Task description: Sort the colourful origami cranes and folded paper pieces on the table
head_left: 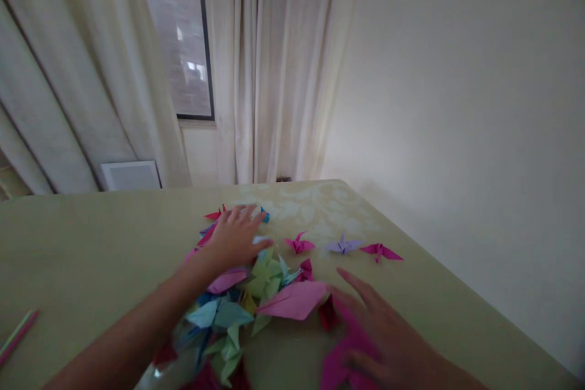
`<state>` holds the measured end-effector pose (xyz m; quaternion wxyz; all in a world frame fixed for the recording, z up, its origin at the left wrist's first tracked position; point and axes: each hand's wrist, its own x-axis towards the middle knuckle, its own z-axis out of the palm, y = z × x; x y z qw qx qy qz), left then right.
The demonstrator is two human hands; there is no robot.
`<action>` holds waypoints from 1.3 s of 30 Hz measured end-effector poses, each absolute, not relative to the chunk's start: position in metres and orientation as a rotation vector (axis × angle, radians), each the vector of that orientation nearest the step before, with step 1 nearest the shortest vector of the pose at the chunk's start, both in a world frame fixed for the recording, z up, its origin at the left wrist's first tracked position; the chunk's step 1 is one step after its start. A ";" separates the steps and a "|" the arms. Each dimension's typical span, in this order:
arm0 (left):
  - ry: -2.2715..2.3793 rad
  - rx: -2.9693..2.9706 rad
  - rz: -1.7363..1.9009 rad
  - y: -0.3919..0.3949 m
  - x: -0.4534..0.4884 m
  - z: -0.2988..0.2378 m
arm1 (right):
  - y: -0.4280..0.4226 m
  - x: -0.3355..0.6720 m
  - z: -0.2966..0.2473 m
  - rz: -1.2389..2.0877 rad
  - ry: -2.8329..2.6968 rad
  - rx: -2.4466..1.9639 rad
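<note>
A heap of folded paper cranes in several colours lies on the table, with a pale green crane (pixel 265 277) and a large pink crane (pixel 295 300) on top. My left hand (pixel 237 234) reaches over the far part of the heap, fingers spread, beside a red crane (pixel 213 215) and a blue crane (pixel 265 214). Close to the heap's right side, my right hand (pixel 388 329) is slightly blurred, its fingers apart around a magenta crane (pixel 350 350). I see no firm grip on that crane. My left forearm hides part of the heap.
Right of the heap, a magenta crane (pixel 299 244), a lilac crane (pixel 342 245) and another magenta crane (pixel 380 251) stand in a row. Pink and green sticks (pixel 18 335) lie at the left. The table (pixel 82 244) borders a white wall (pixel 470 103) on the right.
</note>
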<state>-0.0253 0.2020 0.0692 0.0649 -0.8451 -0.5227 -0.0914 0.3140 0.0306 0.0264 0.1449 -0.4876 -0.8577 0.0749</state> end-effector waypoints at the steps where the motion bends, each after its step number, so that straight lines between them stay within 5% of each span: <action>1: -1.668 -2.527 -0.266 0.220 -0.033 0.068 | 0.019 0.311 0.011 0.174 -2.520 -1.335; 4: -1.998 -2.531 -0.130 0.263 -0.052 0.054 | 0.005 0.293 -0.025 -0.009 -2.589 -1.199; 8: -1.825 -2.779 0.029 0.273 -0.069 0.029 | 0.021 0.266 -0.029 0.146 -2.633 -1.235; 13: -1.656 -2.973 -0.104 0.235 -0.093 0.026 | 0.075 0.238 -0.007 0.383 -2.537 -1.426; 20: -1.549 -3.166 -0.359 0.164 -0.121 0.046 | 0.181 0.184 -0.013 0.266 -2.477 -1.453; 24: -1.600 -3.114 -0.476 0.122 -0.145 0.068 | 0.207 0.167 0.000 0.389 -2.573 -1.201; 29: -1.673 -3.018 -0.327 0.064 -0.184 0.075 | 0.175 0.206 0.034 0.453 -2.618 -0.970; 39: -1.199 -2.875 -0.381 0.026 -0.138 -0.030 | 0.029 0.326 0.030 0.619 -2.711 -1.377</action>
